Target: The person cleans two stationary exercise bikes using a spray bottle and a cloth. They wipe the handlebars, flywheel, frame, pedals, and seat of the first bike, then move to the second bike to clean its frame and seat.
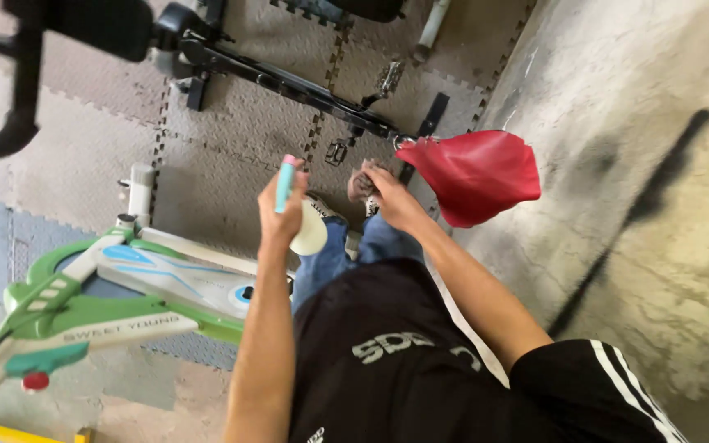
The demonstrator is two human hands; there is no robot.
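A view straight down a standing person's body, onto a floor of grey foam mats that gives way to bare concrete.

Far to the left of both hands, a green and white exercise bike [116, 287] stretches across the lower left of the view, its frame ending just beside the left forearm. Above it, well beyond the hands, lie the black bars of another exercise machine [289, 82].

The left hand [282, 215] is raised with its fingers curled around a slim light blue tube with a pink cap [285, 182], which stands nearly upright and sticks out above the fist. A rounded white object [311, 234] shows just under that hand; what it is cannot be told.

Just right of it, the right hand [387, 197] is closed, pinching the gathered corner of a red cloth [478, 174]. The cloth billows out to the right of that hand, hanging over the concrete.

Below and between the two hands are blue jeans [346, 250] and, nearer the camera, a black shirt [387, 361] with pale lettering.
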